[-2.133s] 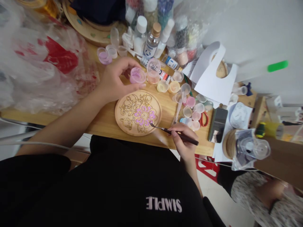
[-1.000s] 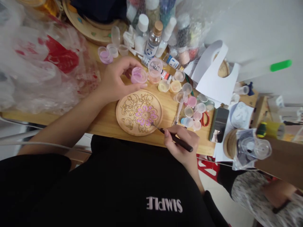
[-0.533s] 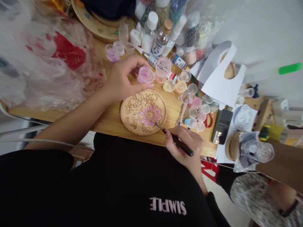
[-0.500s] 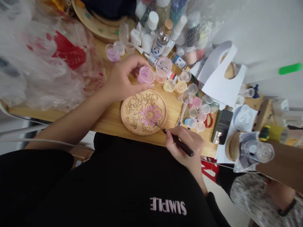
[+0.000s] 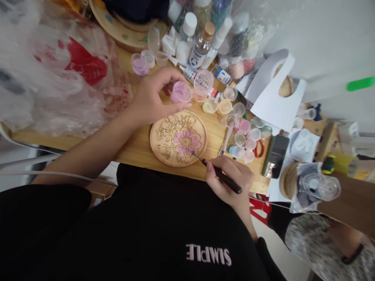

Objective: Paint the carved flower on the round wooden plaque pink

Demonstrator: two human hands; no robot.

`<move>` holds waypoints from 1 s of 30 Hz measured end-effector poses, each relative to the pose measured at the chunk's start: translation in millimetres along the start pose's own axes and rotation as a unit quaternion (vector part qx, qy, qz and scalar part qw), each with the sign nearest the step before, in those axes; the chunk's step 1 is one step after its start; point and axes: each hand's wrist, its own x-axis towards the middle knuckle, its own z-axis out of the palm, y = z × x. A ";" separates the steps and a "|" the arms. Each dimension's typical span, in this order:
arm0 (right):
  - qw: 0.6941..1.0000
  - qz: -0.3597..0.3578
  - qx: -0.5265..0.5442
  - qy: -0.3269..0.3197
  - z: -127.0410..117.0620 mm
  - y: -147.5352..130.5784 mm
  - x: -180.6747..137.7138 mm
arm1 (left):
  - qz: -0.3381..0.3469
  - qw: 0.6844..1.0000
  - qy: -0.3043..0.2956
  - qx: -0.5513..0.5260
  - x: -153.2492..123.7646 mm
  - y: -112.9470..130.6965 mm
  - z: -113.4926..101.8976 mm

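Plate (image 5: pixel 179 136), wooden, round: centre of the frame, flat on the tabletop (image 5: pixel 134 148), below your left hand (image 5: pixel 154 97) in the frame.
Cup (image 5: pixel 181 93), purple inside: pinched between thumb and curled fingers of that hand, near the plate's upper rim.
Tool (image 5: pixel 223 178), dark-handled: pinched by the fingers of your right hand (image 5: pixel 234 176); tip at the purple flower's (image 5: pixel 187 142) lower right, contact too small to tell.
Obscured: left fingertips behind the cup; plastic bag (image 5: pixel 73 82), cut off upper left.
Edges: tabletop front just below the plate; bare wood left, narrower strip right, before small cups (image 5: pixel 244 126).
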 end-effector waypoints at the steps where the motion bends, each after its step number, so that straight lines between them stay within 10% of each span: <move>1: 1.000 -0.001 0.000 0.001 0.0 0.0 0.0 | 0.002 1.000 0.000 0.002 -0.1 -0.1 -0.1; 30: 0.998 -0.049 -0.017 0.020 1.8 4.3 2.5 | 0.072 0.997 -0.014 -0.008 -1.9 -9.2 -1.7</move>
